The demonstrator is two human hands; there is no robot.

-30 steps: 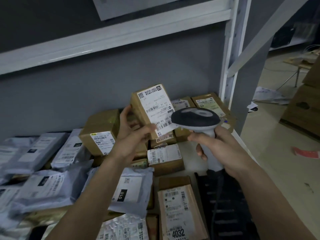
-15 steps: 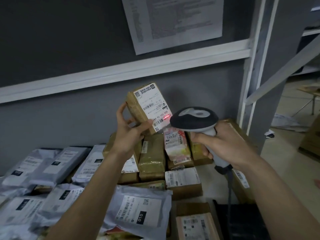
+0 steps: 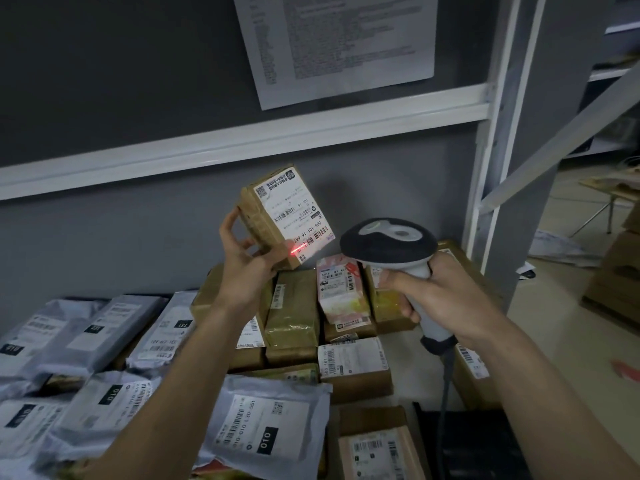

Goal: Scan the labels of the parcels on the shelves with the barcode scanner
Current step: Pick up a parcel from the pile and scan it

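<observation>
The left hand (image 3: 244,268) grips a small brown parcel (image 3: 273,225) raised above the shelf's piled packages, its label (image 3: 294,216) facing right (a red scan line crosses the lower barcode). Just beside it, the right hand (image 3: 446,292) clasps the barcode scanner (image 3: 391,244).

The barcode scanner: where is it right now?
In the head view, right of centre: the right hand grips the barcode scanner, aimed left at the small cardboard parcel in the left hand, above the shelved parcels.

Head-worn view, facing forward and down, close over shelf (image 3: 242,140)
</observation>
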